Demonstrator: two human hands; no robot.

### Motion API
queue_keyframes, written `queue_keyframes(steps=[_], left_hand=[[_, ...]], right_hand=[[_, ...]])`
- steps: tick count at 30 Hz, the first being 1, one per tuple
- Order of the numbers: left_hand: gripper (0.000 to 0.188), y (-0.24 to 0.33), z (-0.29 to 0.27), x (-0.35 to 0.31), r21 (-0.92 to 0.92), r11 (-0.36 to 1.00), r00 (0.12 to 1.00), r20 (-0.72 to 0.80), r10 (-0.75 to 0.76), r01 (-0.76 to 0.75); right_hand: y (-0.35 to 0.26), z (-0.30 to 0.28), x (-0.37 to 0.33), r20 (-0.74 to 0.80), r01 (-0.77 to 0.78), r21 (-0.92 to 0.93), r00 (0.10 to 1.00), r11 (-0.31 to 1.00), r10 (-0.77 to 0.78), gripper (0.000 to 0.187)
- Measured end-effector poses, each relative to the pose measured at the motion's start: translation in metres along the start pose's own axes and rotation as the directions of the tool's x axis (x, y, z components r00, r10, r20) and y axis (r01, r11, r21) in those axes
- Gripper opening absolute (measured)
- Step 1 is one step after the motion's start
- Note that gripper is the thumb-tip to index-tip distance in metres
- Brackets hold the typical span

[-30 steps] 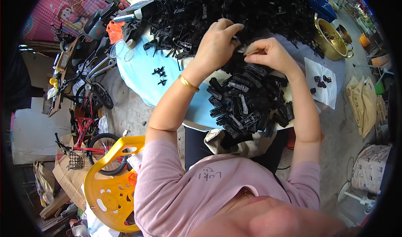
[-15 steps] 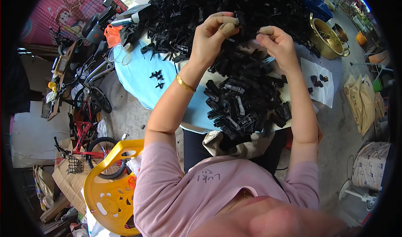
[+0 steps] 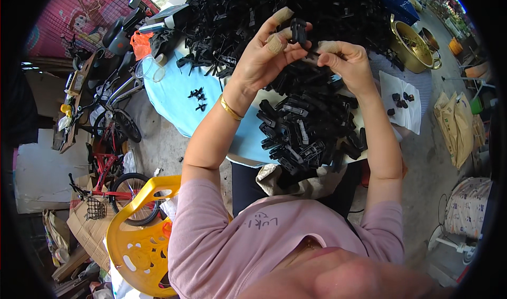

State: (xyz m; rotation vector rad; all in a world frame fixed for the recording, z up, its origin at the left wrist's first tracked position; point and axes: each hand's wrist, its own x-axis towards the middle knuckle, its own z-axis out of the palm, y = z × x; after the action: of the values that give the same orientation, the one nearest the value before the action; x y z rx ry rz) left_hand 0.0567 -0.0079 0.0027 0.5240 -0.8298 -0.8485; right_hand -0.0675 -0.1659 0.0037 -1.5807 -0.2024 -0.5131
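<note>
My left hand point(image 3: 259, 59) is raised over the table, its thumb and forefinger spread and wrapped in tan tape. A black plastic part point(image 3: 298, 31), small and blocky, is held upright at its other fingers. Close beside it, my right hand point(image 3: 349, 67) pinches with taped fingertips near the left fingers; whatever lies in that pinch is too small and dark to make out. Below both hands lies a pile of similar black plastic parts point(image 3: 296, 127) at the table's near edge. A far larger heap of black parts point(image 3: 227, 19) covers the back of the table.
A few small black pieces point(image 3: 197, 94) lie on the light-blue cloth point(image 3: 169, 101). To the right are a white sheet point(image 3: 404, 120) with dark bits and a brass-coloured pot point(image 3: 410, 61). A yellow chair point(image 3: 134, 246) stands at my left, with a red bicycle point(image 3: 108, 164) beyond it.
My right hand has moved left and slightly down, up to my left hand. My left thumb and forefinger have spread apart, and the black part now shows more fully.
</note>
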Motion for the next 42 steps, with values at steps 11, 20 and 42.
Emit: queue_keyframes(steps=[11, 20, 42], left_hand=[[0.05, 0.007, 0.013, -0.002, 0.39, 0.92, 0.997, -0.082, -0.014, 0.045], [0.033, -0.01, 0.033, -0.013, 0.723, 0.691, 0.996, -0.077, 0.036, 0.031], [0.024, -0.015, 0.039, -0.009, 0.501, 0.853, 0.964, -0.123, 0.237, -0.146]], right_hand=[[-0.002, 0.0, -0.001, -0.158, -0.125, -0.086, 0.981, 0.989, 0.11, 0.015], [-0.011, 0.018, -0.01, -0.014, 0.037, -0.107, 0.999, 0.994, -0.039, 0.013], [-0.015, 0.028, -0.005, -0.112, 0.105, -0.265, 0.984, 0.959, -0.139, 0.009]])
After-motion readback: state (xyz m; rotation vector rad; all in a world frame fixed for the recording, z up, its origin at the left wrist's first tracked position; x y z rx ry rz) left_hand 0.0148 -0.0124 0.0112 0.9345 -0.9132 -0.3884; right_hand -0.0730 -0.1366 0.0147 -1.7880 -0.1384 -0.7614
